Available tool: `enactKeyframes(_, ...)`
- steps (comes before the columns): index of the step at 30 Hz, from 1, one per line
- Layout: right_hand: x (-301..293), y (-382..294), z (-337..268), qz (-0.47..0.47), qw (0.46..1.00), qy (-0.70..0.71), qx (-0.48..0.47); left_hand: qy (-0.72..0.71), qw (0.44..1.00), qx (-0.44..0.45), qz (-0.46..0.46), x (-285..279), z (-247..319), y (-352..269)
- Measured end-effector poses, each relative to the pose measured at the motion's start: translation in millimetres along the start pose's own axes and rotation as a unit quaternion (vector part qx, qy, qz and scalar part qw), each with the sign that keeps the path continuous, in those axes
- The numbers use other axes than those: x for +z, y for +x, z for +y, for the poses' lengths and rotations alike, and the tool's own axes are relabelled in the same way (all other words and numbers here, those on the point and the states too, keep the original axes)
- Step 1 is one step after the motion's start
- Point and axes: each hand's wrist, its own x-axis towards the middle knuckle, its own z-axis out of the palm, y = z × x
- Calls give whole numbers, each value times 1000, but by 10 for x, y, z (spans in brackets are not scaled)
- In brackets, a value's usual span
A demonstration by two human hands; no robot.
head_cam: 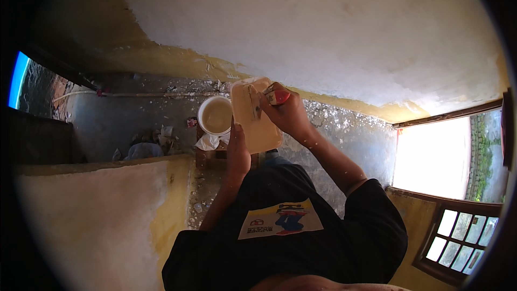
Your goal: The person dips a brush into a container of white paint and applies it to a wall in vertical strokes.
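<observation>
My left hand (239,149) grips the near left side of a shallow rectangular plastic tub (264,135), thumb along its edge. The tub is tilted up towards me and has pale beige material on its surface. In my right hand (287,113) is a flat, broad-ended tool (278,97) with a red part at the handle; I cannot tell whether it is a brush or a putty knife. Its working end lies over the tub's inner face, close to or touching it. Just left of the tub stands a round white bucket (216,115) holding a cloudy beige liquid.
Beneath the bucket is a wooden stool (204,157) with a crumpled white bag (208,142). A partly whitened wall (303,28) rises ahead; another low wall (101,206) is at left. The floor (343,129) is splattered white. Rubbish (149,147) and a long pole (153,94) lie leftward.
</observation>
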Motion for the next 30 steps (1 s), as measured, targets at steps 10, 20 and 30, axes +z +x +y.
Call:
enactKeyframes(10, -70, -33, -62, -3, 989, -146, -15, 26, 999, 9, 31, -69, -74, 53)
enactKeyframes(20, -93, -153, -99, -70, 996, -23, 58, 5, 999, 35, 31, -87, -9, 113)
enactKeyframes(30, 171, -139, 69, -2, 997, 70, 31, -35, 999, 7, 15, -50, 14, 3)
